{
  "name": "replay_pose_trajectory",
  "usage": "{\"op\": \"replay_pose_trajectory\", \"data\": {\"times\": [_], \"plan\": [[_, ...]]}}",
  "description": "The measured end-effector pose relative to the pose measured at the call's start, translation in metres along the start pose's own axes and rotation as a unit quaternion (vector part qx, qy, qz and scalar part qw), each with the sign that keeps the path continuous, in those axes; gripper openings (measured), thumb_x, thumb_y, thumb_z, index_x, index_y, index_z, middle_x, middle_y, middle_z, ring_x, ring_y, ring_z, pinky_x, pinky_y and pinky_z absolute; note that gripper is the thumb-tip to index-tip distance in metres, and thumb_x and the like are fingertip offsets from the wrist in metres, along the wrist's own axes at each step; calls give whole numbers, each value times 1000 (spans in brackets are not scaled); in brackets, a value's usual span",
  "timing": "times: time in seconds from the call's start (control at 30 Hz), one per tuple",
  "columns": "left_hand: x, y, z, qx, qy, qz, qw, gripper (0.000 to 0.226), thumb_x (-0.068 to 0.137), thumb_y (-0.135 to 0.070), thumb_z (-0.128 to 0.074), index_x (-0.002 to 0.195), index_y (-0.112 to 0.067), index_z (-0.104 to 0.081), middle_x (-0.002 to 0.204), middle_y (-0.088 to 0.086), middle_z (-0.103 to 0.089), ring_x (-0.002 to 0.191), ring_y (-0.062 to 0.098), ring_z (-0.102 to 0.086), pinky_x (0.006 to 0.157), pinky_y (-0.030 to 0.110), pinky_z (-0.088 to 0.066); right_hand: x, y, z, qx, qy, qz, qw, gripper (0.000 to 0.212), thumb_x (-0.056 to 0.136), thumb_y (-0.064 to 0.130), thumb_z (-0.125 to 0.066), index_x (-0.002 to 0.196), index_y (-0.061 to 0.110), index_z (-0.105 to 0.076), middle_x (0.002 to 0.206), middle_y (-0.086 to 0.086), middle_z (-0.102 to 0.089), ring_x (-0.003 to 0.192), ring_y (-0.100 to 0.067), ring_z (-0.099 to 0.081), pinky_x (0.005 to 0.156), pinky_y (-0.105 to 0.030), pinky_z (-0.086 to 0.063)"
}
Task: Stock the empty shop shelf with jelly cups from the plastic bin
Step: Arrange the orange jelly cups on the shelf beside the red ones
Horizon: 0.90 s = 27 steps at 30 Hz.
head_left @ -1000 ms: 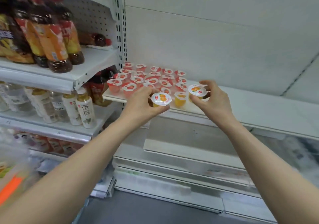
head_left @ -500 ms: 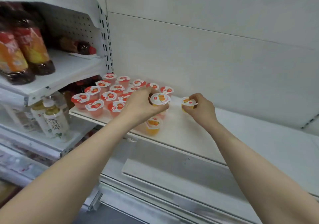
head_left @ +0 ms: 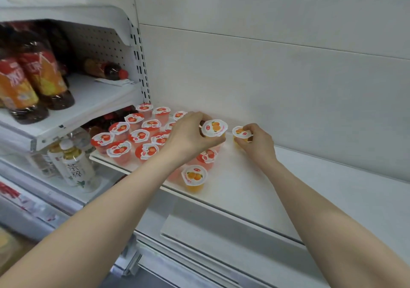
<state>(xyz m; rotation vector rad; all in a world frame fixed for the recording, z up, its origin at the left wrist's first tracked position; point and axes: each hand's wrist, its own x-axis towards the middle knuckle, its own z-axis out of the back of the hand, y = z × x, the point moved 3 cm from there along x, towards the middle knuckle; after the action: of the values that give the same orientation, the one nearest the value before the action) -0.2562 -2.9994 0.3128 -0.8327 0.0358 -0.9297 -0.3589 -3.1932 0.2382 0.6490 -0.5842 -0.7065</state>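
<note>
Two orange jelly cups (head_left: pixel 214 128) are in our fingers (head_left: pixel 249 130) at the shelf (head_left: pixel 244 188), left hand (head_left: pixel 188 137) gripping one beside the red cups (head_left: pixel 138 135), right hand (head_left: pixel 257 143) pinching another further right, so next we probably set both down and let go.

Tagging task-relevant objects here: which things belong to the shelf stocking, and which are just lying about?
In the job: left hand gripping an orange jelly cup; right hand pinching a second orange cup; front orange cup; red jelly cups; white shelf.
Lying about: dark tea bottles; pale drink bottles; bottle lying flat.
</note>
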Motion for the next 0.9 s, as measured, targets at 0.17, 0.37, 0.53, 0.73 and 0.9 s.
{"op": "replay_pose_trajectory", "data": {"times": [0.17,0.37,0.53,0.73,0.9], "plan": [[9,-4,-12,11,11,-19,1000,44,70,-50,-76,105,-28,-62,102,-10,-60,92,7,-59,80,33,-54,3,-3,4,-38,42,36,998,39,85,28,-72,120,19,-58,118,-3,-61,100,-21,-60,89,-34,-47],[18,-18,-33,65,36,-82,994,45,71,-49,-75,107,-24,-65,101,-6,-60,94,13,-54,78,28,-44,3,-9,34,-159,54,118,979,49,91,21,-64,137,14,-52,139,-6,-51,126,-25,-49,102,-32,-36],[26,-17,-67,227,57,-119,965,54,69,-65,-64,105,-25,-64,101,-3,-63,100,22,-53,83,34,-40,2,-11,51,-205,32,139,968,43,95,24,-59,137,14,-53,138,-8,-53,125,-29,-48,101,-36,-37],[30,-6,-86,275,82,-101,953,60,70,-69,-59,112,-26,-64,115,-1,-62,119,25,-45,93,38,-36,-2,-16,54,-217,28,147,964,40,94,22,-60,133,13,-56,133,-10,-56,119,-32,-52,98,-39,-41],[31,-5,-88,280,86,-108,950,60,71,-69,-58,114,-28,-64,116,-1,-62,118,25,-45,96,40,-35,-4,-12,55,-230,32,150,961,41,95,23,-59,134,12,-55,134,-11,-55,120,-32,-51,98,-41,-42]]}}
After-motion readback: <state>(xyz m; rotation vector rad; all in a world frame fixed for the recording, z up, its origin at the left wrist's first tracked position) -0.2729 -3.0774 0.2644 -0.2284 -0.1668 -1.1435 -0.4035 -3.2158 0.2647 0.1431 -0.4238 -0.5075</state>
